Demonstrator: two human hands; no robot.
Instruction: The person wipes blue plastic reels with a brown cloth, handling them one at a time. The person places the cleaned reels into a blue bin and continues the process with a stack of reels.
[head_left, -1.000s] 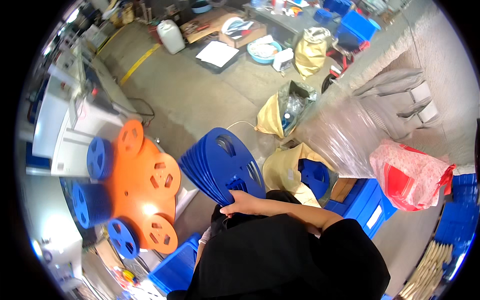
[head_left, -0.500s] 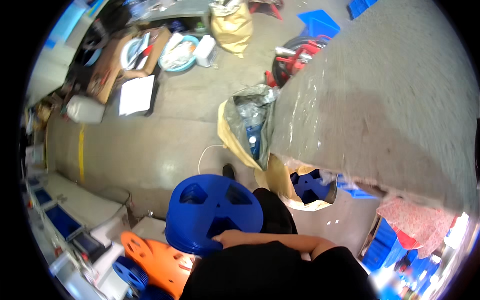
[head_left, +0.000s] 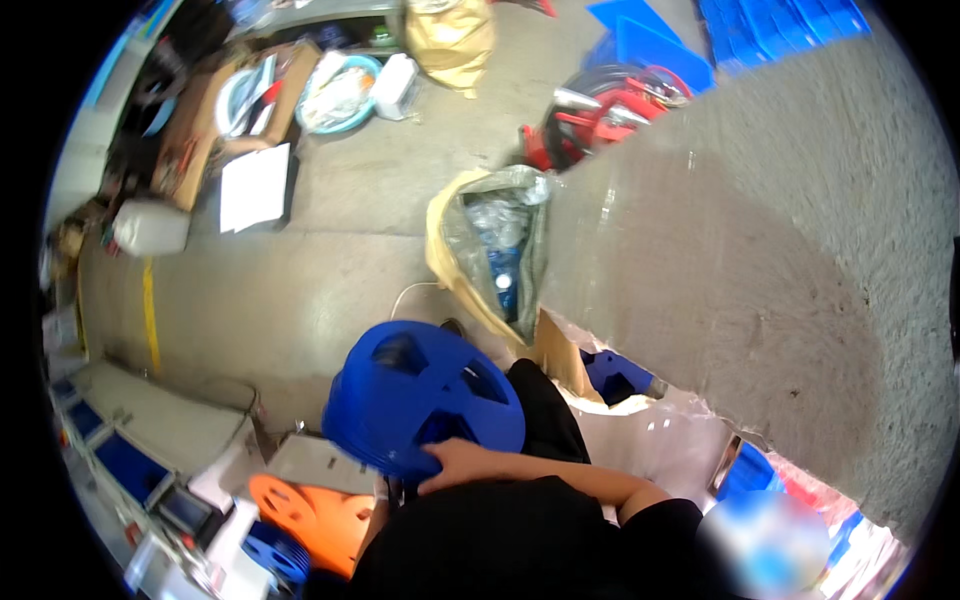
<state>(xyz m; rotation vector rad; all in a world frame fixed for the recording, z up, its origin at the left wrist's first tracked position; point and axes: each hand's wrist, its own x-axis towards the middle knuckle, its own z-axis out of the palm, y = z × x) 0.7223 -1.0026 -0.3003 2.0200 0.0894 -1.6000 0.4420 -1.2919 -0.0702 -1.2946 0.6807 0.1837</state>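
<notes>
1. The stack of flat, round, blue plastic discs is held just in front of the body, above the floor, with its layered edges showing at the left.
2. The bare right hand is closed on the near rim, fingers curled in beside a cut-out; no open gap shows between hand and stack.
3. The left hand is hidden below the stack, with only its forearm showing, so I cannot tell how far open it is or what it holds.
4. To handle this well, I would support the weight from beneath and use the rim grip only to steady it, since smooth discs could slide over one another if the stack tips.
5. Pressing the layers together evenly and holding them near the trunk should probably stop them fanning out.
6. The discs look rigid, thin and slightly shiny, with angular windows around the centre.
7. The glossy orange surface with rounded lobes has more blue discs beside its lower-left edge.
8. The yellow woven sack with a grey lining gapes softly around clear, crinkled plastic; the large, rough grey block to its right looks hard and grainy.
</notes>
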